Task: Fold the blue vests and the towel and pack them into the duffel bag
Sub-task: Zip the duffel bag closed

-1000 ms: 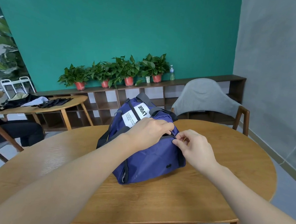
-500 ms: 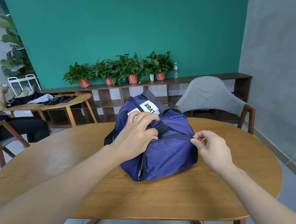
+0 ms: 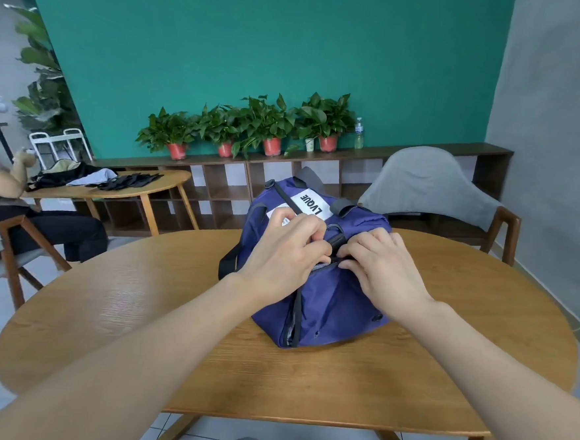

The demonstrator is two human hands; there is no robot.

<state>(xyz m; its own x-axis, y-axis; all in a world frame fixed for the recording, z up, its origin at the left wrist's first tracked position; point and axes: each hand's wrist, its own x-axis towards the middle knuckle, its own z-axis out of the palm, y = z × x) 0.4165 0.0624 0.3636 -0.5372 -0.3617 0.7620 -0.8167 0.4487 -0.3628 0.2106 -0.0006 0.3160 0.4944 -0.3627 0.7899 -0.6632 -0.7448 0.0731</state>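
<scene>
The navy duffel bag (image 3: pixel 325 291) is standing on the round wooden worktop (image 3: pixel 138 312), a little behind its middle, with the white label turned upward. No vest and no towel is being seen outside the bag, so the packing is judged to be done and the closing of the top zipper (image 3: pixel 325 266) to be the step in hand.

The bag is being handled at its top seam by both hands. The left hand (image 3: pixel 286 254) is lying over the near left part of the top with its fingers curled down at the zipper line; the cloth or the black strap there is probably being pinched, but the exact hold is hidden by the knuckles. The right hand (image 3: pixel 381 264) is being pressed on the cloth just right of the seam, its fingertips bent toward the slit; whether the pull tab is being held cannot be told.

For a good result, the two edges should be kept drawn together and flat while the slider is being pulled, and the black strap should be kept out of the teeth. The bag should be held steady, since soft cloth is easily caught.

A grey chair (image 3: pixel 428 185) is standing behind the worktop.
</scene>
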